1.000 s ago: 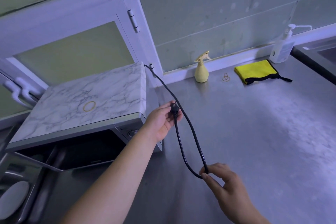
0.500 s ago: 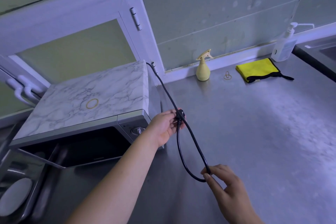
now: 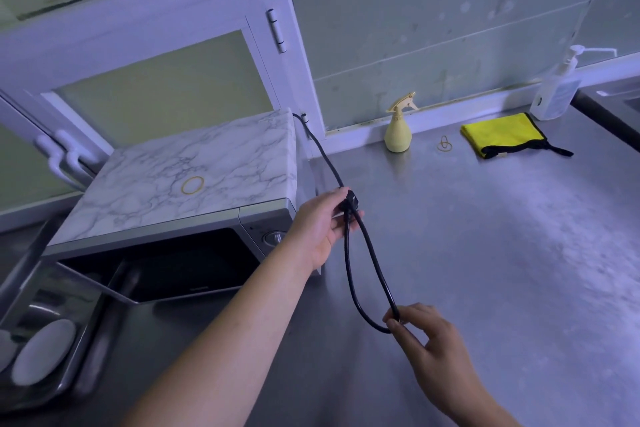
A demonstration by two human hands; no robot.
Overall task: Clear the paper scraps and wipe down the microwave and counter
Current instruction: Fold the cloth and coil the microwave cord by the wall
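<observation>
Microwave (image 3: 187,177) sits at the left end of the bench (image 3: 485,253), its back toward the rear edge, its door apparently open and its marble-patterned top carrying a rubber band (image 3: 192,184). Its power cord (image 3: 367,253) is unplugged and being gathered into a loop: the left hand (image 3: 322,225) has its fingers curled round the cord at the plug (image 3: 349,201), just beside the oven's right front corner, while the right hand (image 3: 440,350) pinches the bottom bend of the loop between thumb and forefinger, nearer the front edge. No paper scraps show on the bare steel, so that part looks done or lies out of view. Wiping seems not yet begun: the yellow cloth (image 3: 502,132) lies folded along the rear edge toward the right, with the spray bottle (image 3: 398,132) upright near it, both well apart from either hand. Tidying the cord looks like preparation for wiping.
</observation>
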